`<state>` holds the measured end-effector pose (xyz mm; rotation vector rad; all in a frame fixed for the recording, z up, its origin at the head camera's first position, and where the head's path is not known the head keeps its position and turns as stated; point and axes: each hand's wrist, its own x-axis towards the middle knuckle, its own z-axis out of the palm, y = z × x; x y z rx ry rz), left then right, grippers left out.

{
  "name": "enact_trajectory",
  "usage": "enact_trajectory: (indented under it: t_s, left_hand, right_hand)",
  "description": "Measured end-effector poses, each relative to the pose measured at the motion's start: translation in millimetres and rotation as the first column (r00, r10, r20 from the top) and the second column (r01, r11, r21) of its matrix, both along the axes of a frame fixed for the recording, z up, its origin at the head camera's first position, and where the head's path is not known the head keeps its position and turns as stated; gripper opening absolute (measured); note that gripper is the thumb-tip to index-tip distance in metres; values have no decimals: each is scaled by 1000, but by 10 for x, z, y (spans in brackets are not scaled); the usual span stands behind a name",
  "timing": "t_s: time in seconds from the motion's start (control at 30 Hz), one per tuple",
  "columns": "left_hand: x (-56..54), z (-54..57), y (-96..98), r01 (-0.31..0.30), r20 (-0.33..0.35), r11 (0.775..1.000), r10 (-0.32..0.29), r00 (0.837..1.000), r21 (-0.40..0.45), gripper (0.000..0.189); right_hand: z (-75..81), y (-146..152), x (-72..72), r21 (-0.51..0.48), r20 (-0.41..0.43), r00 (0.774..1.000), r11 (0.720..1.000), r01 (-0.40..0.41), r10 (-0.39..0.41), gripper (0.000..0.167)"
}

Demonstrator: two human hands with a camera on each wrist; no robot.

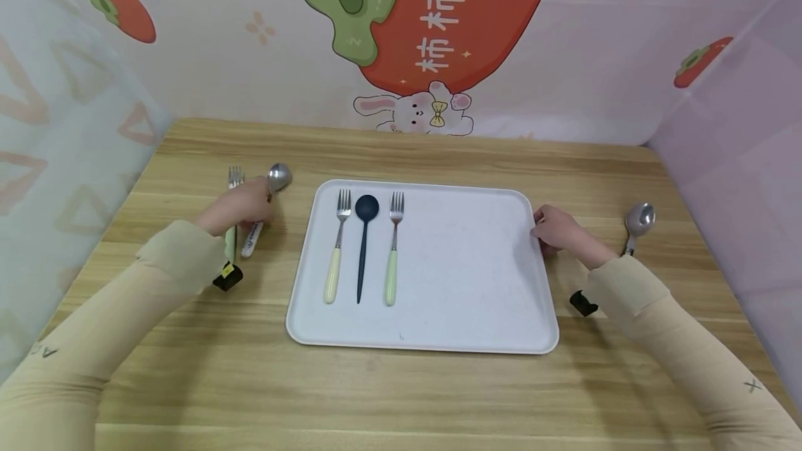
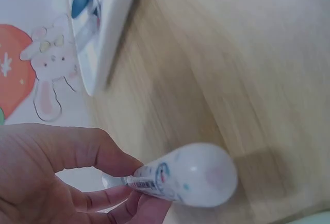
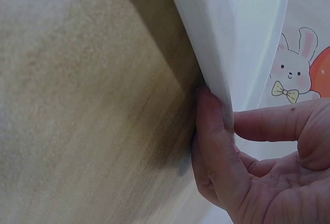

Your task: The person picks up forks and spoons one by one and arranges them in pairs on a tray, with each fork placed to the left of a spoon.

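Left of the tray, my left hand (image 1: 249, 200) pinches a spoon with a white printed handle (image 2: 198, 175) between thumb and fingers. The spoon's metal bowl (image 1: 279, 176) points away, toward the back of the table. My right hand (image 1: 555, 230) grips the right rim of the white tray (image 1: 476, 263), thumb on the inner side and fingers outside and below, as the right wrist view shows. On the tray's left half lie a fork with a cream handle (image 1: 333, 273), a black spoon (image 1: 363, 249) and a fork with a green handle (image 1: 391, 275), side by side.
Beside my left hand lies another fork (image 1: 235, 174) with a pale green handle, partly hidden by the hand. A metal spoon (image 1: 640, 220) lies right of the tray, its handle partly behind my right sleeve. Printed cloth walls (image 1: 564, 110) border the wooden table (image 1: 376, 395).
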<state>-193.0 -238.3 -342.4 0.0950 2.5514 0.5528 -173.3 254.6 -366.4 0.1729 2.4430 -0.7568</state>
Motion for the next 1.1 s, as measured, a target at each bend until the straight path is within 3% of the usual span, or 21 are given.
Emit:
enact_trajectory:
  t_s: [0.2, 0.37, 0.73, 0.93, 1.1]
  left_hand:
    - [52, 42, 133, 43, 21, 999, -43, 999, -4, 41]
    - [156, 153, 289, 99, 4, 995, -99, 995, -13, 43]
    - [290, 261, 597, 198, -115, 978, -205, 972, -67, 45]
    - [382, 326, 810, 245, -132, 963, -259, 957, -115, 46]
    - [417, 314, 983, 297, -134, 944, -316, 939, -144, 47]
  right_hand:
    - [-3, -3, 1, 14, -2, 1000, 1000, -7, 7, 38]
    - [-12, 0, 1, 16, -7, 1000, 1000, -8, 8, 37]
    - [-9, 0, -8, 4, -7, 1000, 1000, -1, 1, 37]
    - [-4, 1, -13, 6, -10, 1000, 1000, -4, 4, 37]
    - [-8, 9, -7, 7, -12, 1000, 1000, -8, 9, 37]
